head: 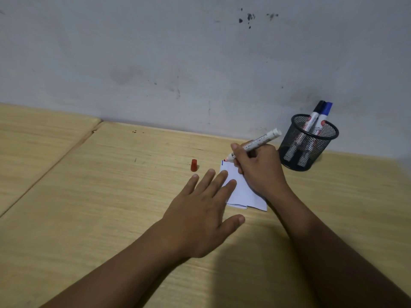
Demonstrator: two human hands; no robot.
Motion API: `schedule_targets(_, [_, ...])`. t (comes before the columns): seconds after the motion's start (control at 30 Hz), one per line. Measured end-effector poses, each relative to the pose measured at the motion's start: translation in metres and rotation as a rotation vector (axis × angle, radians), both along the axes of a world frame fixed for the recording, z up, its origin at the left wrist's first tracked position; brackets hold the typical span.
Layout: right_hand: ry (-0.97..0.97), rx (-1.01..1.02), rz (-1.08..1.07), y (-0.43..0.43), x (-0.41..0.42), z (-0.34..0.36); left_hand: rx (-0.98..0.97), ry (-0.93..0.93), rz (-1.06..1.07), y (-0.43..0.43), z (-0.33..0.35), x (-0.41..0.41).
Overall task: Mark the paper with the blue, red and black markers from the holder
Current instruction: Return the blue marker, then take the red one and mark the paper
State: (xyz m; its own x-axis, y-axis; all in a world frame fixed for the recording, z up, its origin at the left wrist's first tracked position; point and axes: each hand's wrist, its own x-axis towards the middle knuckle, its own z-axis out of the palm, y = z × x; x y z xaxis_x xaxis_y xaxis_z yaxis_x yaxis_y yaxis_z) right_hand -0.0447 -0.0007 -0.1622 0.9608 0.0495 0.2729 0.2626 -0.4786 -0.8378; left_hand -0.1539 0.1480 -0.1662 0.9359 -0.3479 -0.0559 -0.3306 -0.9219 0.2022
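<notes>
We gripped the red marker [252, 146] in our right hand [260, 167], its tip at the paper's [242, 190] far corner, barrel slanting toward the holder [308, 142]; our left hand [200, 210] lay flat, fingers on the paper's left edge.

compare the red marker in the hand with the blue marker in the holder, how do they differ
The red marker is uncapped, its red cap standing on the table; the blue marker is capped. The red one is gripped by the right hand, slanted with its tip at the paper; the blue one stands nearly upright in the mesh holder, untouched. Both have white barrels.
</notes>
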Motion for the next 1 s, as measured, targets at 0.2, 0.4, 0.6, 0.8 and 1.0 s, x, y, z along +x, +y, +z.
schedule_targets(0.2, [0.018, -0.023, 0.025, 0.0, -0.001, 0.002, 0.01, 0.005, 0.008, -0.002, 0.001, 0.001])
schedule_targets(0.4, [0.05, 0.077, 0.023, -0.002, -0.001, 0.001, -0.016, -0.02, 0.001, 0.0, -0.002, 0.001])
schedule_targets(0.6, [-0.038, 0.356, -0.045, -0.007, -0.01, 0.009, -0.237, -0.323, 0.051, 0.002, 0.006, 0.003])
schedule_targets(0.8, [0.022, 0.605, -0.11, -0.009, -0.016, 0.029, -0.187, -0.419, 0.519, 0.026, 0.022, 0.026])
schedule_targets(1.0, [-0.021, 0.519, -0.041, -0.018, -0.043, 0.067, -0.348, -0.193, 0.544, 0.042, 0.038, 0.033])
